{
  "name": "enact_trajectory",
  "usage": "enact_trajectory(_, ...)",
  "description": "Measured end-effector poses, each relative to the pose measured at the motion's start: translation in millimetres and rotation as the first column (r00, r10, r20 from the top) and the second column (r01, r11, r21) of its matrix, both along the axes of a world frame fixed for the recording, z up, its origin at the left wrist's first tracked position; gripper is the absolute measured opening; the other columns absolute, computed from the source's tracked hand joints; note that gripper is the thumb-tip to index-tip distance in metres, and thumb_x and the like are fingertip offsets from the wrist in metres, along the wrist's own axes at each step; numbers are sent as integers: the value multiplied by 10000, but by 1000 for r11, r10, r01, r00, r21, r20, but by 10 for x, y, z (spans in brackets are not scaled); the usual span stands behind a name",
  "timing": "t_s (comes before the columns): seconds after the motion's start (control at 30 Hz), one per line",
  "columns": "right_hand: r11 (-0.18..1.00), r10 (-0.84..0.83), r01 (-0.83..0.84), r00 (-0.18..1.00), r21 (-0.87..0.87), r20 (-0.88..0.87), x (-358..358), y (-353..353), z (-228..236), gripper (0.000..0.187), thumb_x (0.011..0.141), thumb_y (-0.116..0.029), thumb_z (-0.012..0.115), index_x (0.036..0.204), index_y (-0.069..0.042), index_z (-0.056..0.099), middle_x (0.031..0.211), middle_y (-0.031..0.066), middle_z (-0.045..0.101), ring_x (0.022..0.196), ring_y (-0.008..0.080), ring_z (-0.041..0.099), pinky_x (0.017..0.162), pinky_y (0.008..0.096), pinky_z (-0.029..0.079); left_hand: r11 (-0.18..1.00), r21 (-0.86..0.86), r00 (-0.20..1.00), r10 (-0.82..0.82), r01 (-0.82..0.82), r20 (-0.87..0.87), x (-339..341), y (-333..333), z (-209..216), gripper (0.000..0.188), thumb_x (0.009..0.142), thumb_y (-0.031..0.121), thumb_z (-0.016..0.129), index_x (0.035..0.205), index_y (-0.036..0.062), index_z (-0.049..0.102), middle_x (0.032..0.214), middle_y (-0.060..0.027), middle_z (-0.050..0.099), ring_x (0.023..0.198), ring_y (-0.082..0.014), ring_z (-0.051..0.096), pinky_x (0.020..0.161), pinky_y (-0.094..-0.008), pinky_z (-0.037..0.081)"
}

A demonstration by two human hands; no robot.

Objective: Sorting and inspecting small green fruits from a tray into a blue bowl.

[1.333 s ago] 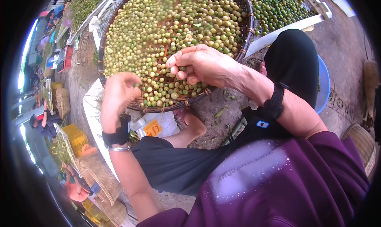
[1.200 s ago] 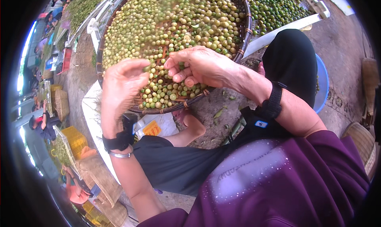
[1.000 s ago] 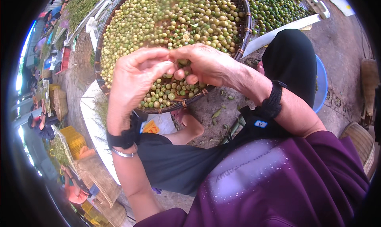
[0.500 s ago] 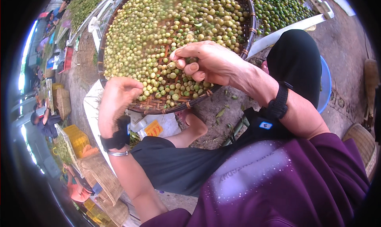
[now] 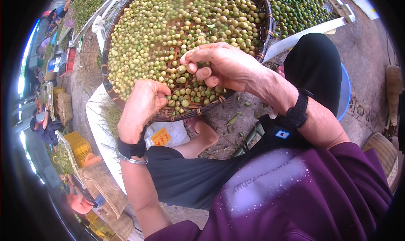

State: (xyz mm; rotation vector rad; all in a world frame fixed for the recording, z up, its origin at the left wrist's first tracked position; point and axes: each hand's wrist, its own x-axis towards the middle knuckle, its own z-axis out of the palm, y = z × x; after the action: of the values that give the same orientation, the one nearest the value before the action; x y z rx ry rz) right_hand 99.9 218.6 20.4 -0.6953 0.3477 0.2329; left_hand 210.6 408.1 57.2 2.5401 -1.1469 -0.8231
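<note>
Concrete floor opens out on the right, leaves strewn near the tray, and straight to the action: small round fruits, pale green to yellowish, spread thick across a big round woven tray just beyond the person's lap, brown weave showing through in the middle! Right hand over the tray's near right part, thumb and forefinger tips close together, lower fingers curled around a green fruit that peeps out from the palm. Left hand over the near left rim, back turned up, thumb and forefinger down by the fruits; whether they have one pinched, can't tell from here! Black straps on both wrists, silver bangle on the left. Under the near rim, a white bag with an orange label; far right, a white-framed tray loaded with darker green fruits. Blue tub half hidden behind the right knee, wicker basket nearer on the right. Out left, a yellow crate and other people, one in an orange top!
</note>
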Motion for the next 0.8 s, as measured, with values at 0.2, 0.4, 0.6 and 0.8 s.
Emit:
enact_trajectory(0.2,991,46,-48,999,-124,-17,3,10,-4,168,890,-122,539,968,19,585,751,2,539,567,39,455,408,167,300,993,89,988,-88,77,127,27,-32,-38,177,640,-26,635,812,-6,674,676,-107,627,622,-153,605,594,-266,482)
enact_trajectory(0.4,976,64,-80,994,-202,-84,-1,22,30,248,926,-233,520,966,2,591,775,23,579,588,59,494,425,179,339,945,-234,965,186,-227,-184,61,-104,224,139,707,27,695,845,12,685,700,-13,640,634,-62,582,572,-211,465)
enact_trajectory(0.6,996,79,-80,997,-41,-21,28,15,-11,262,928,-220,489,988,23,569,795,60,596,612,93,522,489,230,405,836,-400,859,154,-377,-487,-126,-429,267,122,805,78,703,907,14,682,736,9,644,636,-29,561,561,-166,441)
enact_trajectory(0.8,994,-70,65,996,92,59,14,-192,30,144,920,-179,526,932,-38,551,776,-27,519,559,0,406,412,154,282,971,-167,983,159,-173,-95,120,-196,7,102,719,11,717,814,-16,688,675,-72,655,605,-114,596,578,-244,482)
